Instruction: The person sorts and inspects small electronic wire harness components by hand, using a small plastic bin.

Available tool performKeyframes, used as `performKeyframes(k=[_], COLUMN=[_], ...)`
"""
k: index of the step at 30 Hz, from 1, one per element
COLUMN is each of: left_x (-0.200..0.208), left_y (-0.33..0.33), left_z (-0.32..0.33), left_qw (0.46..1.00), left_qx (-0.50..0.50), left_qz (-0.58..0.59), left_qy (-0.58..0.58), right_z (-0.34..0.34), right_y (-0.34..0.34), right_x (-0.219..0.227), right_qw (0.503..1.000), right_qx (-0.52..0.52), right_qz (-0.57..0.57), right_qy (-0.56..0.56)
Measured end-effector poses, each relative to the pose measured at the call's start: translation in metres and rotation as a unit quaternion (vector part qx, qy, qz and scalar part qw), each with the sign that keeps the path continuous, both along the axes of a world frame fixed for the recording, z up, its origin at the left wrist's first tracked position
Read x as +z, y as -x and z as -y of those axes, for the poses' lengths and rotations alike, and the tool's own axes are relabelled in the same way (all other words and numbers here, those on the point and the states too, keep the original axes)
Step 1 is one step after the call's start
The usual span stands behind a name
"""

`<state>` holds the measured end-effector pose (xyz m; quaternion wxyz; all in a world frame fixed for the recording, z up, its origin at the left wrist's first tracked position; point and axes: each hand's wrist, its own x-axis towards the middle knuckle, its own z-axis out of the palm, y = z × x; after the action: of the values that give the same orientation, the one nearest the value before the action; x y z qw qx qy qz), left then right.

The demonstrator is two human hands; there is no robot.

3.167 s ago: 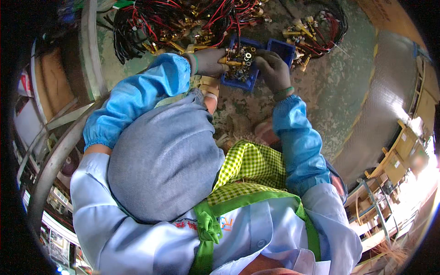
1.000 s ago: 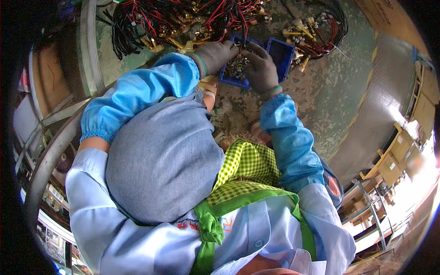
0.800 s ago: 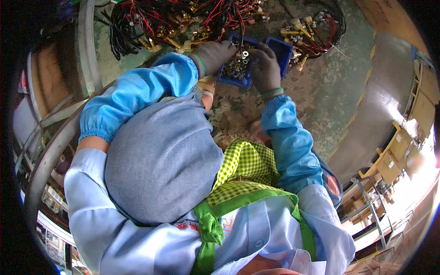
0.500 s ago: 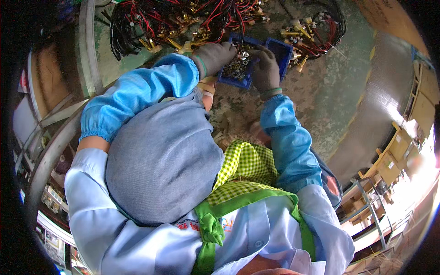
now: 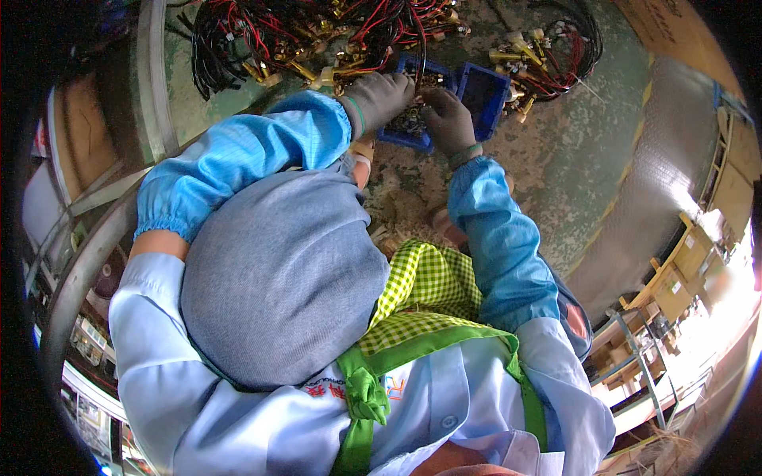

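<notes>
My left hand (image 5: 379, 103), in a grey glove, is closed at the left side of a blue bin (image 5: 406, 141). A thin dark cable (image 5: 421, 49) runs down from the far side to its fingertips. My right hand (image 5: 449, 123), gloved the same way, has its fingers pinched together over the bin, close to the left fingertips. What either hand grips is too small and covered to make out. Small shiny metal nuts or washers (image 5: 405, 120) lie in the bin, partly hidden by the hands. A second blue bin (image 5: 483, 94) stands against its right side.
A heap of red and black wire harnesses (image 5: 309, 36) with brass fittings lies beyond the bins. Another harness bundle (image 5: 559, 59) is at the far right. A metal frame bar (image 5: 152, 79) stands at the left. Cardboard boxes (image 5: 675, 289) and racks line the right.
My right hand has moved left and slightly down, its fingers now closer together near my left fingertips. The left hand has shifted slightly right.
</notes>
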<state>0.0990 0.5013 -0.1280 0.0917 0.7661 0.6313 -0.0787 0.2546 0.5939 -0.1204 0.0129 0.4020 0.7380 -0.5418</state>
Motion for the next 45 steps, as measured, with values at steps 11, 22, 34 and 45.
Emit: performKeyframes(k=[11, 22, 34, 45], left_x=[-0.012, 0.006, 0.059, 0.042], left_y=[0.009, 0.102, 0.045, -0.006], left_z=[-0.009, 0.046, 0.004, 0.003], left_qw=[0.994, 0.950, 0.901, 0.484], left_qx=[0.039, 0.305, 0.288, 0.440], left_qz=[0.095, 0.062, 0.315, 0.739], left_qy=[0.049, 0.011, -0.075, 0.161], right_z=[-0.013, -0.130, -0.145, 0.002], right_y=[-0.007, 0.066, 0.057, 0.006], right_x=[-0.003, -0.047, 0.029, 0.003], right_qw=[0.988, 0.901, 0.892, 0.869], right_qx=[0.061, 0.201, 0.259, -0.232], right_qz=[0.021, 0.175, 0.166, -0.128], right_qy=[-0.138, -0.343, -0.330, 0.418])
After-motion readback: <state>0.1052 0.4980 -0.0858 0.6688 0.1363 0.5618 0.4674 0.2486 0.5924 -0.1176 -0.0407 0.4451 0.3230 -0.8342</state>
